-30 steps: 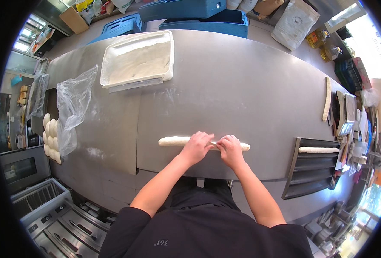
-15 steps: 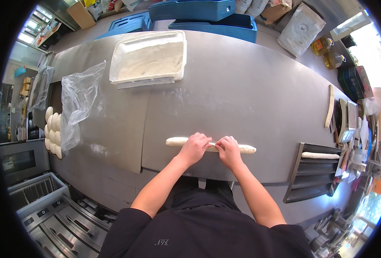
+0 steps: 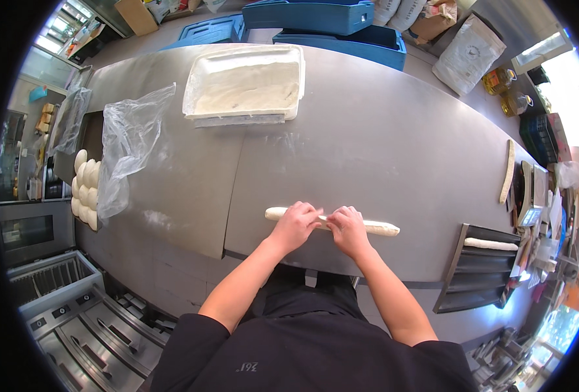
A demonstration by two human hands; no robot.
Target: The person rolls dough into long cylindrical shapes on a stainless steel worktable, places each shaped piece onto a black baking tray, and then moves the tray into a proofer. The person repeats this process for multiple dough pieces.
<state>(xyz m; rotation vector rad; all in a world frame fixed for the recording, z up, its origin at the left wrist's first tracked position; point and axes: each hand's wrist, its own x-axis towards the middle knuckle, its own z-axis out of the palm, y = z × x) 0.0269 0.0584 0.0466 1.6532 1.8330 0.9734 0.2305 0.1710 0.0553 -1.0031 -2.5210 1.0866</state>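
A long, pale dough roll [image 3: 382, 228] lies crosswise on the steel table in front of me. My left hand [image 3: 294, 228] is on its left half, thumb and fingertips drawn together on the dough. Close beside it, my right hand [image 3: 347, 231] pinches the roll just right of its middle. A small gap separates the two hands' fingertips. Both ends of the roll stick out past my hands, while the part beneath my fingers is hidden.
A white tub [image 3: 243, 85] of flour stands at the far side. Clear plastic sheeting [image 3: 129, 150] lies beside several dough balls [image 3: 86, 189] at left. At right are a ridged baking tray [image 3: 479, 277] holding one dough roll, another dough strip [image 3: 507, 171] and a scale [image 3: 532, 196].
The view has turned slightly, so the table and its things sit farther right in the picture. My hands are a little farther left along the roll, fingers still pinched on it.
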